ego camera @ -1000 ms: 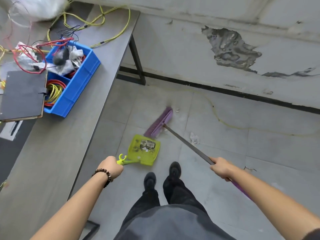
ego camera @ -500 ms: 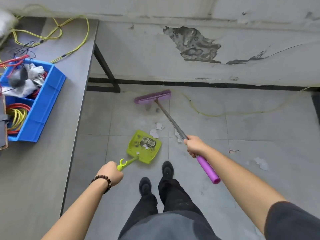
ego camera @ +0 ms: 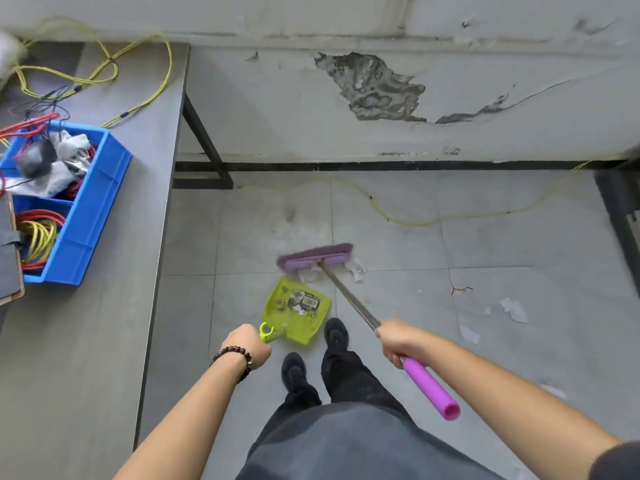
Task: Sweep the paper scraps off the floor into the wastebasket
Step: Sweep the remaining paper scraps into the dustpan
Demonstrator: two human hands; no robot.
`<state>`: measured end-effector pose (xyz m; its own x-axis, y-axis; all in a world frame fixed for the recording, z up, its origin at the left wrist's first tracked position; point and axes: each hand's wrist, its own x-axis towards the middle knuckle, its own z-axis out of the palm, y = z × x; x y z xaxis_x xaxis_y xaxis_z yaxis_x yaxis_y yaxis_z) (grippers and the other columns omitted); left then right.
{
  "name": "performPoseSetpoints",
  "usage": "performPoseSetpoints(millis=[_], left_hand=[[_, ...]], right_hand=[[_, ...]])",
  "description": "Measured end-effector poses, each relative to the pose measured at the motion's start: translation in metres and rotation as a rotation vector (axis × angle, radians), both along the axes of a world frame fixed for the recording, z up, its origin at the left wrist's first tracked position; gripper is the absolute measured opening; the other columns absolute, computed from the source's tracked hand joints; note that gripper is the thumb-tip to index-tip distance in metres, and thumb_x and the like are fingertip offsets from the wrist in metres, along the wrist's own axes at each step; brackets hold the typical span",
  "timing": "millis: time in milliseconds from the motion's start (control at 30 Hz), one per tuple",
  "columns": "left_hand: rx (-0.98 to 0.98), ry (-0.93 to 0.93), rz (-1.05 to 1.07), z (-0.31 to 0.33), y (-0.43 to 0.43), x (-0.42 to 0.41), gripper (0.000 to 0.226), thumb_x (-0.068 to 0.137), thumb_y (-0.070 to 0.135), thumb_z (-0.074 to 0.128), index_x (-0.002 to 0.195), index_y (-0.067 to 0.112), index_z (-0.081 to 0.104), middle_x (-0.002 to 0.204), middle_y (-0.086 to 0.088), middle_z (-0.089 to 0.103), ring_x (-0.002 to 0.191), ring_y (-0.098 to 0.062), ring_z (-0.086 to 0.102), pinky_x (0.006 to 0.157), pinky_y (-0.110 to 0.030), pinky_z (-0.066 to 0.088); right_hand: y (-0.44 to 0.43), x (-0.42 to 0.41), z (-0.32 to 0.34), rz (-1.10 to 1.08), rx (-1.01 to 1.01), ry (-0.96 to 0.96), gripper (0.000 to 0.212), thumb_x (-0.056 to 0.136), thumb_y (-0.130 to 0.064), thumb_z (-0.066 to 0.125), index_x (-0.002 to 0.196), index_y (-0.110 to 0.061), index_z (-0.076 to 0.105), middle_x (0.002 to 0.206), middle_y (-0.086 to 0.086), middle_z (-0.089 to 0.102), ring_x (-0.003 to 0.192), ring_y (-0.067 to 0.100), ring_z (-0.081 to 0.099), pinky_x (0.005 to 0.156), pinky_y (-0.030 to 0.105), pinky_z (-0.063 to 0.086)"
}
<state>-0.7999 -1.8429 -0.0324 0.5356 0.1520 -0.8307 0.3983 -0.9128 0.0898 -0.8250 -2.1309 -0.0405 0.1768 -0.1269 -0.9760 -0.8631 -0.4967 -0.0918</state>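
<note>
The floor (ego camera: 519, 244) is showing as smooth grey tile with thin grout lines, and it is running up to a wall (ego camera: 277, 109) whose plaster is flaking off in a rough dark patch. A flat grey counter (ego camera: 86, 341) is standing along the left, carrying a hard blue plastic bin (ego camera: 93, 209) of coiled cables.

The person is working the gathering step, I'd say. The broom (ego camera: 349, 299), a thin metal shaft with a soft purple foam grip, is slanting down to its long purple bristle head (ego camera: 315, 257), which is sitting just beyond the lip of the lime-green plastic dustpan (ego camera: 298, 313). The pan, shallow and scoop-shaped, is lying flat by the person's feet and already holding some scraps and dirt.

The right hand (ego camera: 398, 341) is wrapping its fingers round the shaft just above the foam grip. The left hand (ego camera: 247, 348) is closing in a fist on the dustpan's forked handle.

The paper scraps (ego camera: 356, 268), thin, crumpled and white, are bunching against the near side of the bristles, touching them. More pieces (ego camera: 514, 308) are lying well apart on the tiles to the right.

Next, I reckon, a short pull towards the pan is needed, with the pan's lip kept pressed to the tile, then a reach for the strays. No wastebasket is showing from here.
</note>
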Motion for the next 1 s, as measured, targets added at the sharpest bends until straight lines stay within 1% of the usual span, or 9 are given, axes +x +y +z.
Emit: performPoseSetpoints(millis=[67,133,200,367,467,633,733,867,1000], left_hand=[[-0.012,0.011,-0.010,-0.001,-0.002,-0.008,0.012,0.081,0.011,0.047,0.069,0.011,0.050,0.070,-0.005,0.057,0.063,-0.026,0.058,0.053,-0.023,0.045],[-0.016,0.010,-0.019,0.001,-0.001,-0.013,0.013,0.081,0.011,0.047,0.068,0.011,0.050,0.070,-0.005,0.056,0.065,-0.027,0.059,0.054,-0.023,0.045],[-0.030,0.008,-0.011,0.002,0.001,-0.014,0.015,0.081,0.008,0.045,0.067,0.009,0.049,0.066,-0.007,0.055,0.058,-0.026,0.056,0.052,-0.022,0.044],[-0.072,0.027,0.028,0.008,0.002,-0.012,0.017,0.081,0.003,0.040,0.065,0.004,0.045,0.055,-0.013,0.051,0.045,-0.023,0.048,0.045,-0.020,0.037],[-0.094,0.030,0.045,0.013,0.003,-0.019,0.023,0.083,0.005,0.042,0.062,0.009,0.036,0.052,-0.006,0.039,0.041,-0.018,0.035,0.042,-0.017,0.027],[-0.040,0.083,0.018,0.016,-0.005,-0.033,0.016,0.076,0.012,0.043,0.068,0.011,0.029,0.059,-0.005,0.031,0.049,-0.019,0.029,0.046,-0.022,0.023],[-0.018,0.034,-0.054,0.015,-0.019,-0.043,0.021,0.086,0.007,0.040,0.067,0.012,0.034,0.059,-0.005,0.036,0.046,-0.019,0.032,0.042,-0.020,0.027],[0.004,0.026,-0.061,0.006,-0.047,-0.057,0.011,0.079,0.005,0.039,0.073,0.008,0.047,0.060,-0.008,0.045,0.046,-0.021,0.041,0.041,-0.018,0.032],[-0.006,0.052,-0.035,0.005,-0.082,-0.066,0.013,0.079,0.002,0.040,0.067,0.008,0.043,0.055,-0.008,0.043,0.044,-0.020,0.037,0.043,-0.017,0.030]], right_hand=[[-0.010,-0.020,0.017,-0.056,0.068,0.078,0.023,0.092,-0.007,0.033,0.092,-0.025,0.047,0.051,0.005,0.034,0.030,0.010,0.028,0.037,0.013,0.026],[-0.023,-0.025,0.041,-0.192,0.127,0.111,0.024,0.100,-0.018,0.035,0.111,-0.037,0.044,0.047,-0.003,0.029,0.029,0.005,0.024,0.033,0.011,0.021],[-0.033,-0.031,0.062,-0.315,0.174,0.096,0.019,0.103,-0.023,0.038,0.117,-0.034,0.047,0.047,-0.006,0.030,0.029,0.001,0.025,0.030,0.010,0.022],[-0.050,-0.068,0.080,-0.676,0.266,0.024,0.007,0.104,-0.026,0.043,0.106,-0.024,0.049,0.049,-0.005,0.034,0.028,0.001,0.031,0.025,0.010,0.025],[-0.054,-0.073,0.078,-0.792,0.271,-0.047,0.007,0.102,-0.029,0.045,0.105,-0.023,0.043,0.045,-0.004,0.036,0.027,0.001,0.031,0.026,0.010,0.024],[-0.067,-0.053,0.051,-0.798,0.208,-0.116,0.033,0.103,-0.031,0.035,0.074,-0.016,0.036,0.039,-0.005,0.034,0.023,0.003,0.028,0.028,0.008,0.021],[-0.074,-0.048,0.030,-0.735,0.115,-0.192,0.030,0.103,-0.023,0.033,0.074,-0.016,0.036,0.039,-0.004,0.035,0.022,0.004,0.029,0.029,0.009,0.024],[-0.074,-0.069,0.001,-0.645,0.021,-0.271,0.022,0.097,-0.009,0.033,0.079,-0.009,0.047,0.051,0.006,0.042,0.030,0.010,0.036,0.034,0.015,0.031],[-0.062,-0.115,0.004,-0.585,0.084,-0.188,0.019,0.095,-0.003,0.034,0.084,-0.005,0.049,0.051,0.009,0.044,0.035,0.013,0.038,0.037,0.018,0.033]])
